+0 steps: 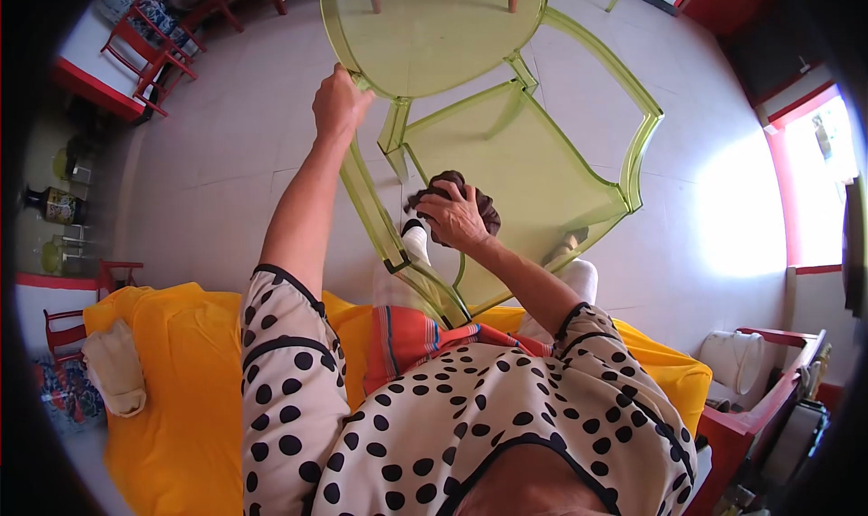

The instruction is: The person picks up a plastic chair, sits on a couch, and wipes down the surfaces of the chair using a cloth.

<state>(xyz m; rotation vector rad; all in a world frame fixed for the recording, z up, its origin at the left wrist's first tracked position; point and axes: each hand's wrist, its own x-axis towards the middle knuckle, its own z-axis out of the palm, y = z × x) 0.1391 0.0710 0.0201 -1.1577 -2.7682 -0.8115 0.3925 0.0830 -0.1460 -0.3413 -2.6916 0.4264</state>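
Note:
A transparent green armchair (524, 145) stands before me, its rounded back on the far side and its seat toward me. My left hand (342, 109) is closed around the chair's frame on the left, where the armrest meets the back. My right hand (457, 216) presses a bunched dark brown cloth (488, 218) against the left part of the seat. Its fingers curl over the cloth and hide part of it. Through the clear seat my legs and feet show below.
I sit on a seat with a yellow cover (181, 362); a beige cloth (114, 368) lies on its left. Red chairs (149, 60) stand at the far left. At right are a white bucket (731, 361) and a red wooden stand (737, 435). Pale floor tiles (244, 154) surround the chair.

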